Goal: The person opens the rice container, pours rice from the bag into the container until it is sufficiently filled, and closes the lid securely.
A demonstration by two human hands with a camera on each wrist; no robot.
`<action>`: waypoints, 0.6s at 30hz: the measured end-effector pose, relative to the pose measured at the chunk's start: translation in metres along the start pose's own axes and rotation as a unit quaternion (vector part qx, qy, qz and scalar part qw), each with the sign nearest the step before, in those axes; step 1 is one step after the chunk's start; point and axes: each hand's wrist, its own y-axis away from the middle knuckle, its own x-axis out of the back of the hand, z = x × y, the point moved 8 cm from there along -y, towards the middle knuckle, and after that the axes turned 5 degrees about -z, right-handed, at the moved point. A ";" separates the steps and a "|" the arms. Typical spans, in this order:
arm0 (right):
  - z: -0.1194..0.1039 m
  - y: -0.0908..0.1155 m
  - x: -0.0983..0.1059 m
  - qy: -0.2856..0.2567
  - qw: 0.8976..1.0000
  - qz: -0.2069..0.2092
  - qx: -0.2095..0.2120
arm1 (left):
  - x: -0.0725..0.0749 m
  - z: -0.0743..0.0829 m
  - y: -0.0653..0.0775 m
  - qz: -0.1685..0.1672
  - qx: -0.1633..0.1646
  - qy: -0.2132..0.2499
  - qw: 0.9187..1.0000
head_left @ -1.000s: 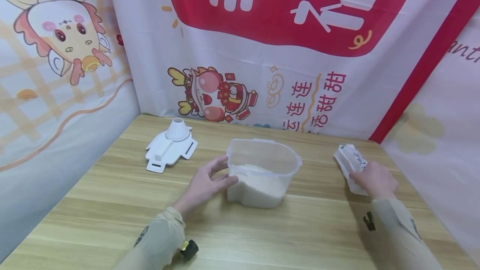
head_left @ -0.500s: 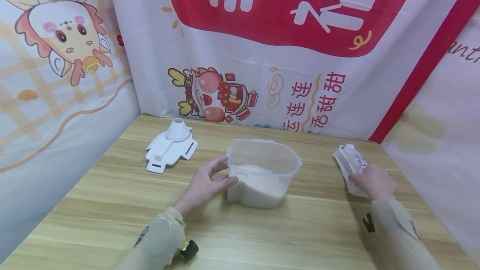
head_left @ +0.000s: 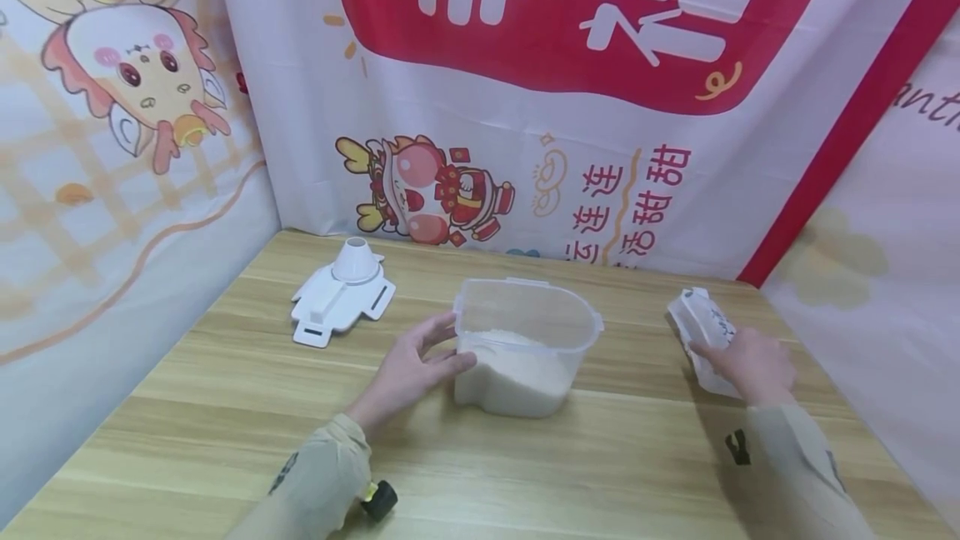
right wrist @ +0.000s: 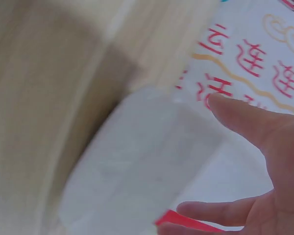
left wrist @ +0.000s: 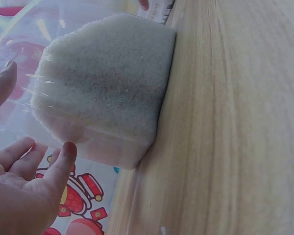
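Observation:
My left hand [head_left: 416,361] rests its relaxed fingers and thumb against the left side of a clear plastic container [head_left: 528,315]. White rice [left wrist: 108,78] partly fills it, banked up in a slope. The container stands upright and uncovered on the table. At the right, a white packet [head_left: 702,319] with dark lettering lies on the wood; its contents are hidden. My right hand [head_left: 753,363] is over the packet's near end. In the right wrist view its thumb and fingers are spread, with a gap between them and the packet.
A white plastic piece with a cone-shaped spout [head_left: 345,290] lies at the back left of the wooden table [head_left: 480,473]. Printed cloth [head_left: 562,148] hangs behind the table and along both sides.
My right hand's thumb and fingers have spread and loosened from the packet, which has shifted slightly. The left hand and the container have stayed in place.

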 end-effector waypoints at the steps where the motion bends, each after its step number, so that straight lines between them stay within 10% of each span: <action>1: -0.003 0.003 0.003 0.005 1.000 0.013 0.003 | 0.000 0.000 0.000 0.001 0.002 0.000 1.000; 11: -0.056 0.041 0.028 -0.038 0.982 0.144 0.113 | 0.002 0.004 0.001 0.011 0.013 -0.011 1.000; 18: -0.071 0.053 0.021 -0.087 0.973 0.145 0.155 | 0.000 0.002 0.001 0.010 0.011 -0.016 1.000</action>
